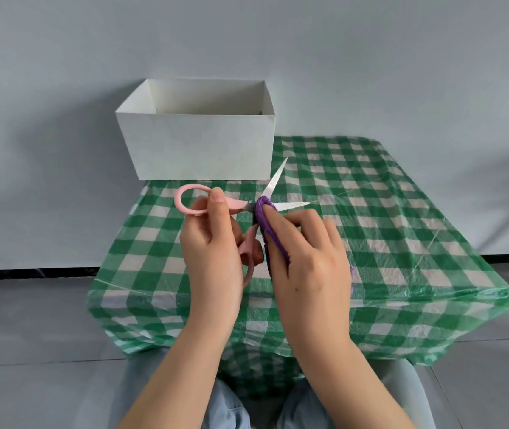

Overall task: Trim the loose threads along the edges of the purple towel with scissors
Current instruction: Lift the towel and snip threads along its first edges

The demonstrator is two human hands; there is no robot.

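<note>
The soft, limp purple terry towel (270,230), pinched in the right hand (309,258), should stay taut near its edge while the left hand (213,243) grips pink-handled steel scissors (247,209), blades wide

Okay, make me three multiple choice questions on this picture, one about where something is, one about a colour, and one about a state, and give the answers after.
1. Where does the white box stand?
A. At the table's far left corner
B. On the floor
C. On the person's lap

2. What colour are the handles of the scissors?
A. Black
B. Pink
C. Yellow

3. How are the scissor blades?
A. Closed
B. Spread open
C. Hidden in the box

Answers: 1 A, it sits on the far left of the checked tablecloth. 2 B, pink loops show at the left hand. 3 B, two blades fork apart past the purple towel, which the right hand holds.
</note>
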